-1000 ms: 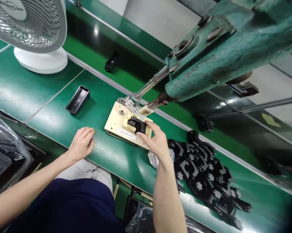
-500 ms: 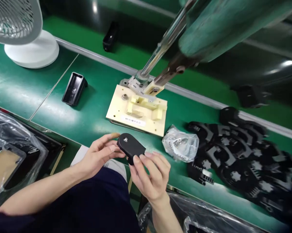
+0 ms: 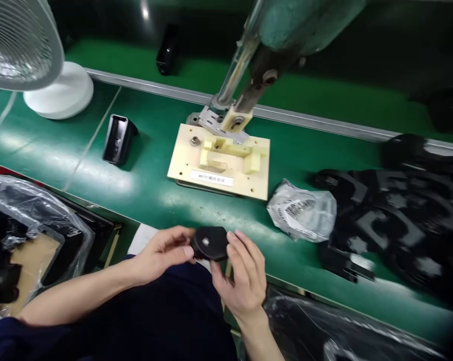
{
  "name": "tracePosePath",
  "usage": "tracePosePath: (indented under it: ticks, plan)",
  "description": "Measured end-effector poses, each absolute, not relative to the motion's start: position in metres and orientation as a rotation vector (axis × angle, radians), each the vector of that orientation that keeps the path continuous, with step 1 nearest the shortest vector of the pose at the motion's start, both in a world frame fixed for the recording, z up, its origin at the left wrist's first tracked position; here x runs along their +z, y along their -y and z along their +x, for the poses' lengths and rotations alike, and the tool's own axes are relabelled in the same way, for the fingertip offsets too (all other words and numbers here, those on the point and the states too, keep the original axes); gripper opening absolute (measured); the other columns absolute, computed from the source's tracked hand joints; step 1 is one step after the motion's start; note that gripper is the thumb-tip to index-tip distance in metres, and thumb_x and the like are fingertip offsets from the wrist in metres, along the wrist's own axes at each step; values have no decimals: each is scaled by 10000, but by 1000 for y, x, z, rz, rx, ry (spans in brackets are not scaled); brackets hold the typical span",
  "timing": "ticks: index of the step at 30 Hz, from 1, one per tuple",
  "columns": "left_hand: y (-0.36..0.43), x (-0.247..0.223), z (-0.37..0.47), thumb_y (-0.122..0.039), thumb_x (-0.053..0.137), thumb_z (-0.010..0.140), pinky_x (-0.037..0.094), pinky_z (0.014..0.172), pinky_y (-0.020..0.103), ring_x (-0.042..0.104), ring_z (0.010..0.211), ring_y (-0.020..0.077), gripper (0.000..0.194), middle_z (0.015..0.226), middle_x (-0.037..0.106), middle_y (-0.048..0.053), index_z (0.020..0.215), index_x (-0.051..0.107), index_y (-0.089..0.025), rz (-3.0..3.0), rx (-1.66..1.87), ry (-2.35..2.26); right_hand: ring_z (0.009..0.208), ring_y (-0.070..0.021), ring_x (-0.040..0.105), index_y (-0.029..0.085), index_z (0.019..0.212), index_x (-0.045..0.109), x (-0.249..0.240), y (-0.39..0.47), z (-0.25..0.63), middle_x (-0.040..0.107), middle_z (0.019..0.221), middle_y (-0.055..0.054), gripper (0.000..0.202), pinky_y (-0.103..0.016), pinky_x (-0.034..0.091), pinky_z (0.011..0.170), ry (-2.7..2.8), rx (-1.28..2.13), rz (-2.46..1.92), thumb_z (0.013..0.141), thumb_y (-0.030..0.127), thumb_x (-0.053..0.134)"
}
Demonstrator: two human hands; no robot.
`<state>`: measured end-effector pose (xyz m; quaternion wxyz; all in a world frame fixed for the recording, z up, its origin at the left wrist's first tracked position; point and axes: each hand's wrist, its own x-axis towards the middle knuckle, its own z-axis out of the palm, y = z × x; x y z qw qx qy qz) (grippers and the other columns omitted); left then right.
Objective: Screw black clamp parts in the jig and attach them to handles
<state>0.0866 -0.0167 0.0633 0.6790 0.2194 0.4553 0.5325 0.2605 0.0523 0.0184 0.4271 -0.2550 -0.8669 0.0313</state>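
Between my two hands is a black plastic part [image 3: 212,242] with one rounded end and a shiny screw head near that end. My left hand [image 3: 169,248] grips the rounded end between thumb and fingers. The other end sits in the fingers of my right hand [image 3: 243,273], thumb below and fingertips on top. Both hands are over my lap, in front of the bench edge. Beyond them a cream fixture block [image 3: 245,185] with a white label lies under the press [image 3: 245,85].
A plastic bag of small metal pieces [image 3: 303,210] lies right of the fixture, beside a heap of black parts [image 3: 410,215]. An open black housing [image 3: 117,140] and a white fan [image 3: 66,93] stand left. Plastic-lined bins [image 3: 68,215] flank my lap.
The black part has turned flatter and lies slightly lower in my hands, which still hold it at both ends. The camera view has rotated and shifted a little.
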Motion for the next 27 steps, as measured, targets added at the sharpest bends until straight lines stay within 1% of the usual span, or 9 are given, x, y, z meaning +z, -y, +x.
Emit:
tracePosePath:
  ticks: [2,4,7,10,13,17,20,23,27]
  plan:
    - [20,61,86,-385,712,801,506,780,302,602,779,155,292,845,652,56,981,683,-157,591,1115,-1018,1098,-307,614,177,1269,509,11,-55,257,663,1114,-150,461,-469,564,830,2166,194,-695,820,143,607]
    - [20,59,87,-394,675,829,507,814,311,604,822,162,317,897,654,81,1027,662,-147,683,1096,-1018,980,-287,652,192,1215,561,3,-58,254,675,1043,-133,395,-435,570,777,2077,372,-786,822,167,581]
    - [17,58,89,-319,575,896,520,860,335,618,919,184,315,1032,647,124,1164,606,-155,878,1116,-1092,779,-228,673,226,1129,605,-3,-60,247,686,933,-82,318,-356,564,659,1789,915,-997,814,192,573]
    - [16,59,89,-185,483,915,490,970,374,593,1090,216,320,1148,622,142,1220,580,-178,1286,1102,-1304,657,-204,665,217,1265,510,5,-63,242,701,869,-69,477,-340,549,593,1371,1740,-995,793,242,571]
    - [16,59,73,-122,486,893,501,962,365,591,1116,219,358,1168,617,147,1238,556,-185,1701,1149,-1542,628,-193,650,191,1379,381,22,-68,237,702,862,-83,647,-314,521,536,944,2189,-989,775,309,580]
    - [-3,62,1,-96,542,841,498,939,389,601,1082,228,387,1104,634,117,1215,545,-195,1992,1383,-2214,519,-133,585,162,1497,191,44,-75,227,689,715,-37,802,-229,463,460,612,2318,-1068,830,356,593]
    - [-35,68,-67,-251,591,818,458,985,467,560,1146,295,478,1200,580,179,1266,487,-122,1606,1404,-2669,505,-121,588,144,1510,154,53,-80,216,708,722,-42,805,-205,463,451,432,2354,-1025,842,268,585]
    - [-65,67,-108,-404,713,695,443,992,512,570,1111,337,675,1159,587,182,1252,476,-107,1101,1159,-2722,514,-127,617,125,1513,95,57,-85,203,730,771,-68,816,-202,486,459,347,2368,-1017,844,177,558]
    - [-81,57,-115,-437,768,587,526,859,466,631,879,276,620,959,627,99,1091,555,-145,955,1095,-2572,545,-133,654,121,1492,114,60,-92,186,736,802,-93,802,-202,536,510,342,2386,-975,829,83,563]
